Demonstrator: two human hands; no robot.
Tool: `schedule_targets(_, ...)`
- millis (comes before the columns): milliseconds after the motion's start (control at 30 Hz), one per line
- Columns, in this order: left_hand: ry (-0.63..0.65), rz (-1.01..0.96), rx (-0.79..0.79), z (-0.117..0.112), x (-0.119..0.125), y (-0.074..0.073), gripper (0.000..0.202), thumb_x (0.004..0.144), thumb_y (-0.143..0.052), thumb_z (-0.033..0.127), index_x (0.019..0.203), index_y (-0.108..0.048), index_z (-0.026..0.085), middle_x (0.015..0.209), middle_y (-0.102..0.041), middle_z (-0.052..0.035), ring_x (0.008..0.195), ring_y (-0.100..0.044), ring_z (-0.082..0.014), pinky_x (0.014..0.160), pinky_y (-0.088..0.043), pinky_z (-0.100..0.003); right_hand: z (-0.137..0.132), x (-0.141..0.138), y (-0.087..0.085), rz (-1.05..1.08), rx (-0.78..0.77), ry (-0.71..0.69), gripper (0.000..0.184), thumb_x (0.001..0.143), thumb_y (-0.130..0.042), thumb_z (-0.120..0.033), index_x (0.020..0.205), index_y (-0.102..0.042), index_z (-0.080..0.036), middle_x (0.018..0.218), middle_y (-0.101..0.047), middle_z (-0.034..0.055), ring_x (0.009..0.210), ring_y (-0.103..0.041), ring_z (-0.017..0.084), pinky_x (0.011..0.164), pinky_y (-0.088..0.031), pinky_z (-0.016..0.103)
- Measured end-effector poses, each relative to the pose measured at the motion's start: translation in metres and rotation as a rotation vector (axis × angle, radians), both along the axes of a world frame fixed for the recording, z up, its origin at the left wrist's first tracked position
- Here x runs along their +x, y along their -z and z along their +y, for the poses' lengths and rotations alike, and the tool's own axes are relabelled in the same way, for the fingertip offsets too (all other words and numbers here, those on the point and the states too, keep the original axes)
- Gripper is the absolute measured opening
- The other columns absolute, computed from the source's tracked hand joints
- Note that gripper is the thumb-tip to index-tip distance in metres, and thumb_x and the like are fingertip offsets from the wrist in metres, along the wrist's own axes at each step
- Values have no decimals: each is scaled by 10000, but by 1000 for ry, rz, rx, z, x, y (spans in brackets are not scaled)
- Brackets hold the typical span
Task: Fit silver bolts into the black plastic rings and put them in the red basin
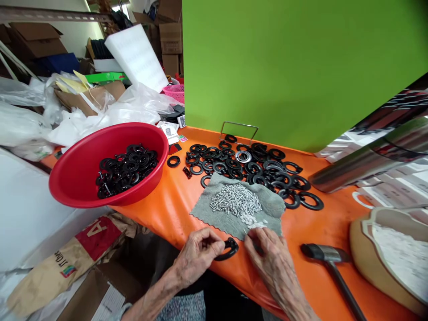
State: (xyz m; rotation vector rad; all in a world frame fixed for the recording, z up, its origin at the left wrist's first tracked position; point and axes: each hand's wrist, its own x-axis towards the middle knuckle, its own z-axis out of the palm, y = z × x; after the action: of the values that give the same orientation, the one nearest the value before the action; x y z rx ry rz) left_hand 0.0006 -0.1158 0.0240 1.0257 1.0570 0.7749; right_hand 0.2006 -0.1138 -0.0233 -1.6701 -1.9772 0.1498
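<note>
Our left hand (197, 254) pinches a black glossy plastic ring (228, 249) at its nine o'clock edge, near the table's front. Right hand (267, 254) curled closed, contents hidden. We judge the ring light, rigid, slick; grip across the rim. Grey cloth (214, 214) with screws at twelve o'clock.

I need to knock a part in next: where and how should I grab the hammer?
Take the hammer by its dark handle, coming from above on the right side. It lies flat on the orange table, head toward the hands, handle running away to the lower right, clear of other things.
</note>
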Motion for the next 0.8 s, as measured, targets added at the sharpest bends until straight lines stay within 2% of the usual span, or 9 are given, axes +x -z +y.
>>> schedule_targets(67,7,37,39,1,-1,0,278,815,-607,400,752,-569,131,664,-489,27,623,-425,-92,615,-353,-224,-5,-1,-14,79,-68,-20,242,905,-425,-372,723,-511,-239,643,-574,-4,596,-547,155,598,-426,298)
schedule_targets(200,21,137,152,2,-2,3,207,845,-567,320,755,-580,134,709,-510,13,632,-443,-99,604,-363,-225,-13,-8,-47,345,-332,-173,232,900,-448,-359,720,-529,-236,624,-563,-31,577,-545,122,553,-449,232)
schedule_targets(300,36,277,277,1,-2,3,182,861,-553,270,744,-599,137,704,-496,17,593,-410,-91,557,-338,-217,-15,-16,-57,427,-373,-171,237,874,-462,-342,673,-519,-229,594,-533,-38,552,-512,116,545,-435,239)
schedule_targets(433,53,400,414,-1,-3,3,154,868,-558,217,748,-613,138,693,-478,23,571,-399,-87,553,-339,-214,-17,-24,-51,426,-327,-121,230,864,-452,-335,666,-503,-229,577,-520,-34,536,-486,122,525,-412,257)
schedule_targets(567,60,445,495,-3,-2,6,110,874,-552,175,794,-618,140,719,-494,7,656,-463,-116,634,-381,-227,-19,-25,-40,394,-298,-128,213,872,-469,-327,686,-508,-232,593,-532,-29,543,-486,123,551,-416,272)
schedule_targets(667,66,437,523,-4,-2,7,112,886,-527,156,814,-613,146,763,-516,-8,718,-495,-131,692,-403,-236,-22,-25,-31,348,-201,-146,203,877,-489,-309,689,-508,-235,617,-531,-26,565,-503,122,580,-431,270)
schedule_targets(733,78,422,507,-4,-4,6,128,897,-509,163,823,-614,153,784,-527,-16,746,-508,-139,722,-413,-244,-24,-23,-24,376,-161,-145,131,887,-486,-310,814,-566,-236,680,-573,-13,610,-551,125,596,-468,251)
schedule_targets(800,96,417,465,-5,-5,6,135,901,-506,181,830,-619,161,791,-539,-20,776,-521,-150,755,-418,-257,-26,-21,-18,416,-188,-165,203,883,-497,-352,1020,-600,-244,794,-641,15,706,-617,138,638,-514,236)
